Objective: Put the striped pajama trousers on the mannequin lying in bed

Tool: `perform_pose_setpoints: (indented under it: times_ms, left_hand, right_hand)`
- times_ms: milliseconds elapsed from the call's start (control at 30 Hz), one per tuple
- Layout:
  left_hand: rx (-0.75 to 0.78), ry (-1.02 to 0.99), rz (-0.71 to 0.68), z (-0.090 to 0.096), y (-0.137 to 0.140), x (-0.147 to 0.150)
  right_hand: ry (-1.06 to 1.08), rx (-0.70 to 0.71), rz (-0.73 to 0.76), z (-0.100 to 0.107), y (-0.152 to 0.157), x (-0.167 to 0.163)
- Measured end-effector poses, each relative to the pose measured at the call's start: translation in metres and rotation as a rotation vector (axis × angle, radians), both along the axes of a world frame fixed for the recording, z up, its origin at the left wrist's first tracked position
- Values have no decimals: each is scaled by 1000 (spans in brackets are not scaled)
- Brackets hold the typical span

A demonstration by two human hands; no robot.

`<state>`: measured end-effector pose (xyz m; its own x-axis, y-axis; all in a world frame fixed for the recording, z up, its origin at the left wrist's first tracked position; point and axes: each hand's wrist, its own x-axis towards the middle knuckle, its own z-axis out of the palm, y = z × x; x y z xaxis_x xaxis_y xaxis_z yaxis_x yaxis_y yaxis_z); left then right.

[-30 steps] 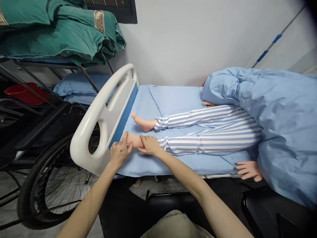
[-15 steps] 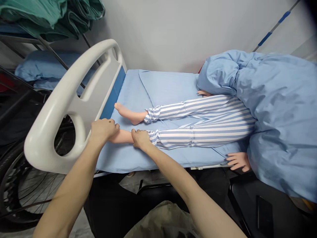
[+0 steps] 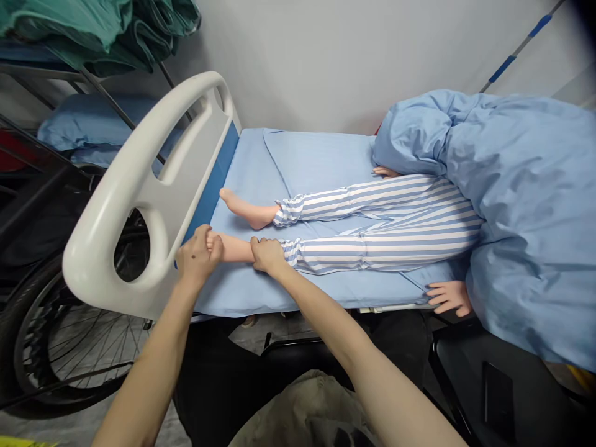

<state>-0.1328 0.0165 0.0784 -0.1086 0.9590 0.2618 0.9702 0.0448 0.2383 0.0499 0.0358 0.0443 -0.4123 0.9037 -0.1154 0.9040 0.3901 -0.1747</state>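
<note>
A manikin in blue-and-white striped trousers [image 3: 386,248] lies on its back on the bed, legs stretched out. My left hand [image 3: 196,256] is closed around the toe end of its near foot [image 3: 210,239], which is mostly covered. The fingers of my right hand [image 3: 270,254] wrap over the near lower leg [image 3: 236,248], just beside the gathered trouser cuff. The far foot [image 3: 249,212] is bare and rests on the sheet, toes up.
The white footboard [image 3: 88,248] stands close to my left hand. A blue quilt [image 3: 521,205] covers the manikin's upper body, with a manikin hand [image 3: 451,297] sticking out. A wheelchair wheel [image 3: 60,347] is at lower left, a black chair [image 3: 526,385] at lower right.
My left hand has turned around the foot, its wrist lower and the back of the hand showing more. My right hand keeps its place on the lower leg. The view has shifted slightly.
</note>
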Motion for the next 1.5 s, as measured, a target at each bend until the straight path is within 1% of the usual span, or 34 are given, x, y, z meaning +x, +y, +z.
perform_pose_setpoints:
  times_ms: [100,167,267,333,367,400,467,567,633,700,767,867,1033,1133,1200,1333,1433,1500]
  left_hand:
    - [-208,102,-11,31,15,0]
    - [-319,154,-2,44,28,1]
    - [-467,199,-32,49,54,0]
    - [-544,209,-76,46,67,-2]
    - [-550,214,-100,44,70,-2]
    - [-523,218,-112,41,69,-2]
    - [-365,202,-89,34,57,0]
    - [-47,74,24,15,22,8]
    - [68,-36,93,-2,0,12]
    - [88,-127,120,-19,-16,14]
    - [61,-191,118,-29,-22,14]
    - [23,-223,101,-32,-21,11]
    - [25,-133,99,-19,-11,9]
    - [41,-76,95,-5,-3,8]
    - [3,-41,84,6,3,7]
    - [-188,27,54,30,24,3]
    - [-359,59,-20,43,48,-1]
    - [-490,60,-82,48,61,-2]
  right_hand:
    - [4,6,-5,0,0,0]
    - [13,11,-7,-1,0,0]
    - [18,14,-16,-2,1,0]
    - [16,11,-18,-2,0,0]
    - [12,6,-17,-1,0,0]
    - [7,0,-15,-1,0,0]
    - [-6,-5,-13,1,0,0]
    - [-16,-6,-6,2,0,0]
    - [-12,-9,0,1,0,0]
    - [-14,-20,0,1,0,0]
    - [-25,-26,-9,2,0,0]
    - [-37,-19,-15,5,-2,0]
    - [-8,2,-1,5,-3,0]
    - [-6,1,1,2,-1,0]
    - [-11,-3,-4,1,-1,-1]
    - [-14,2,-4,1,-1,-1]
    - [-16,11,-4,1,-1,0]
    - [-14,10,-7,0,-2,0]
